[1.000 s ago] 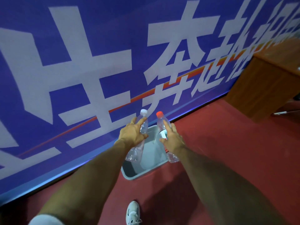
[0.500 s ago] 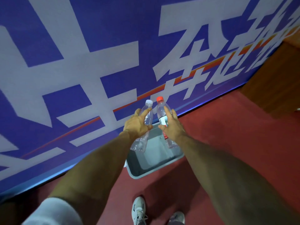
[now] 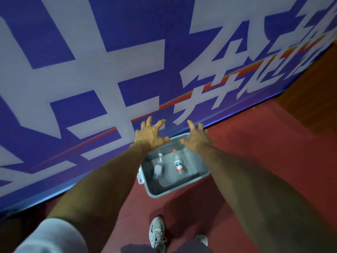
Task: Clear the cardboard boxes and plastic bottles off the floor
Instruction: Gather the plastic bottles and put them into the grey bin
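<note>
Both arms reach out over a grey plastic bin [image 3: 180, 186] that sits on the red floor [image 3: 246, 143] against a blue banner [image 3: 91, 88]. The left hand [image 3: 149, 136] has an open grip, fingers splayed and holding nothing. So does the right hand [image 3: 197, 137]. Inside the bin are two plastic bottles, set apart: the white-capped bottle [image 3: 158, 168] (slightly blurred) to the left, the red-capped bottle [image 3: 178, 163] to the right.

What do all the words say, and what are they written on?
"生", cut off at the frame's edge: white, on the blue banner.
"奔", top cut off: same banner.
Characters farther right: too blurred.
Label on the red-capped bottle: too small.
The white tag on the bin: unreadable.
</note>
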`<act>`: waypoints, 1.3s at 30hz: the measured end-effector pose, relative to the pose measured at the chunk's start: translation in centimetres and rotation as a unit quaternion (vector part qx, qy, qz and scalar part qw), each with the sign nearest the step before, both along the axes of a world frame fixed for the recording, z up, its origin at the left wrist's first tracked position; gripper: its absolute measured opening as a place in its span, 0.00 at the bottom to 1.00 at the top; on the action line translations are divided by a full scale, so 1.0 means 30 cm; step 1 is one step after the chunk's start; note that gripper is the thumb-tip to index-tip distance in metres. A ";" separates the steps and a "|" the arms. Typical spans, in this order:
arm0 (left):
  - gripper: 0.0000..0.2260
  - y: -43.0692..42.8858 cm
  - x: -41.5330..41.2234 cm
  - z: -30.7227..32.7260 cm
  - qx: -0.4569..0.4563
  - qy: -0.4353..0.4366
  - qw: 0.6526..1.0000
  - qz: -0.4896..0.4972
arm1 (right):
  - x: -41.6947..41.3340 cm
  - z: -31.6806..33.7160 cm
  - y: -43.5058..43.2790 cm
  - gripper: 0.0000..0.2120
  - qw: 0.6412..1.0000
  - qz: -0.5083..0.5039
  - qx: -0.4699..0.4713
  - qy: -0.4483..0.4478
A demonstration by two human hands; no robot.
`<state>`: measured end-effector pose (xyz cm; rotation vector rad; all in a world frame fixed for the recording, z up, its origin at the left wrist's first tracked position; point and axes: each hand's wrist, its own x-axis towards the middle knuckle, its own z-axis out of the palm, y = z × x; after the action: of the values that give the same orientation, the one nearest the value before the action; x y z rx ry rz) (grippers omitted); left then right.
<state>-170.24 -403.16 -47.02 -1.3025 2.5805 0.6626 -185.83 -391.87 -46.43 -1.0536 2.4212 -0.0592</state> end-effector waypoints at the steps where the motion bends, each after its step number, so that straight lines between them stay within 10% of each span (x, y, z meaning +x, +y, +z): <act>1: 0.34 -0.001 0.005 0.004 -0.002 -0.001 1.000 -0.002 | 0.007 -0.001 0.002 0.41 1.000 0.006 0.009 0.007; 23: 0.32 0.222 -0.198 0.143 -0.053 0.033 0.981 -0.184 | -0.046 0.168 0.414 0.36 0.985 -0.159 -0.016 0.070; 39: 0.30 1.437 -0.420 0.261 -0.043 0.104 0.856 -0.505 | 0.192 0.302 1.731 0.38 0.868 -0.490 0.026 0.083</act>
<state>-182.83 -360.05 -39.20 0.2473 2.9374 0.4633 -180.07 -339.93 -37.36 0.3007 2.8330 -0.2456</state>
